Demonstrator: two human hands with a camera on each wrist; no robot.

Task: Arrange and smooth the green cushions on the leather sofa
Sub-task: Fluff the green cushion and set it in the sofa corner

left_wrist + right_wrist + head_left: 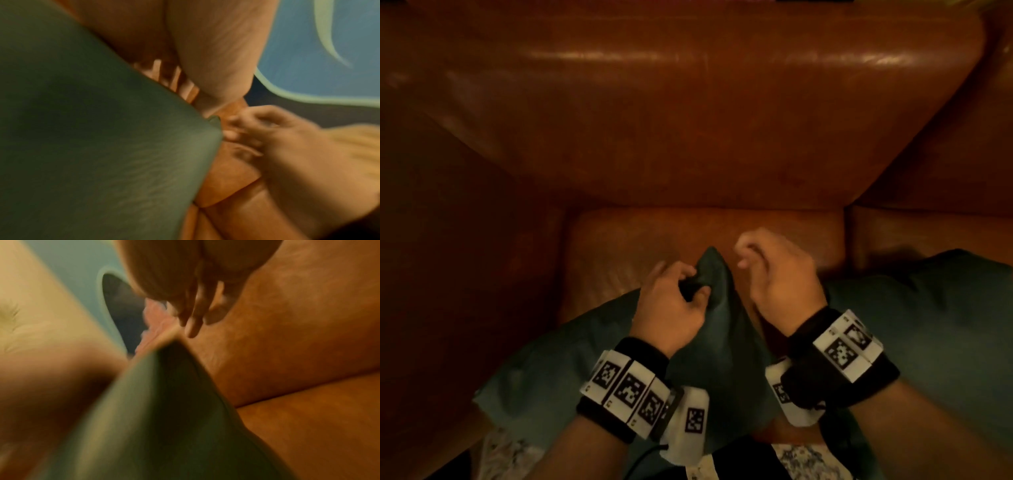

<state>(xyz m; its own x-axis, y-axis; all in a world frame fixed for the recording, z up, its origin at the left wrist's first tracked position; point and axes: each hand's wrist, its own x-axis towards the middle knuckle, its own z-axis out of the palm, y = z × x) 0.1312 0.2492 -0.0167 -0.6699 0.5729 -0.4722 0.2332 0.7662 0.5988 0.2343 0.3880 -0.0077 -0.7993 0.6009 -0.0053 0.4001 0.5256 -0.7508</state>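
Observation:
A dark green cushion [722, 342] stands tilted on the seat [619, 246] of the brown leather sofa, its top corner pointing up. My left hand [690, 284] grips that corner, with fingers and thumb curled round the fabric. The same cushion [92, 138] fills the left of the left wrist view. My right hand [751, 255] hovers just right of the corner, blurred, with loosely bent fingers [193, 321] holding nothing. It does not touch the cushion [164, 410]. A second green cushion [935, 329] lies on the seat to the right, under my right forearm.
The sofa backrest [688, 120] rises behind the seat, and the left armrest [448, 240] closes off that side. Patterned light fabric [510, 452] shows at the bottom edge. A blue surface with a pale green border [329, 48] lies beyond the sofa.

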